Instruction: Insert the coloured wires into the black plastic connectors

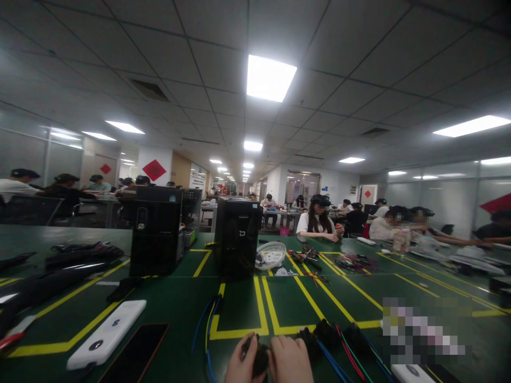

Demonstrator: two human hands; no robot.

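At the bottom middle, my left hand (240,363) has its fingers closed around a small dark bundle (261,360), whose exact kind I cannot make out. Pressed against the other side of it is my right hand (291,360), back of the hand upward and fingertips curled in and partly hidden. Just right of my right hand lie similar dark clumps (326,334) with blue wires (333,357) and red and green wires (348,348) running from them. Left of my hands, blue and yellow-green wires (208,324) lie on the green table (239,314).
A phone (136,352) and a white power strip (107,332) lie at left. Two black computer towers (155,239) (237,239) stand ahead, beside a white basket (271,255). Coloured wire bundles (355,263) lie farther off. A person (317,221) sits across the table; others work behind.
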